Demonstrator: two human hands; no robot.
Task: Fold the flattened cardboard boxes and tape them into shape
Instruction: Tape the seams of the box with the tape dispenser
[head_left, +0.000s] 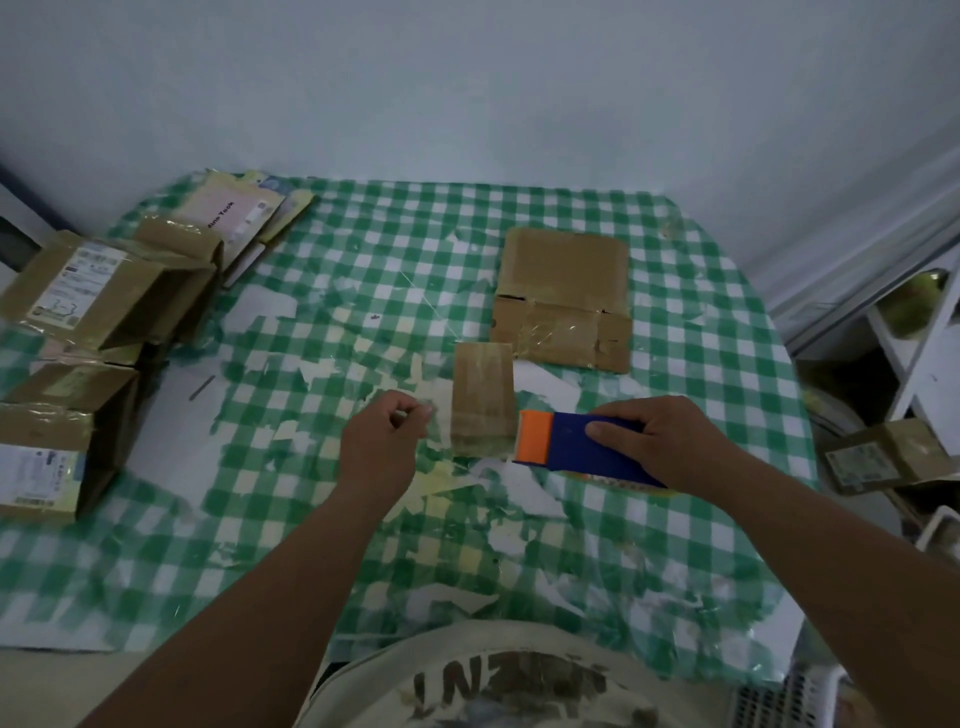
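Small brown cardboard box (482, 397), narrow, upright on the checked tablecloth (363, 260), glossy with clear tape across its near face, between the two hands. Just right of it, touching or nearly touching its lower corner, a tape dispenser (576, 447), blue body with orange front end. Right hand (670, 441) palm down over the dispenser, fingers wrapped over the top and thumb pressed on the near side, gripping it firmly. Left hand (382, 441) just left of the box, knuckles up, fingers curled in, thumb and forefinger pinching what looks like a clear tape end (423, 410); too faint to be sure. Both forearms stretched forward from the bottom edge. Beyond the grip, a larger flattened box (563, 296) lying flat, taped across its near flap. Far left of the left hand, a pile of finished taped boxes (88, 322) with labels, and flat mailers (244, 218) behind them. Tablecloth torn in patches.
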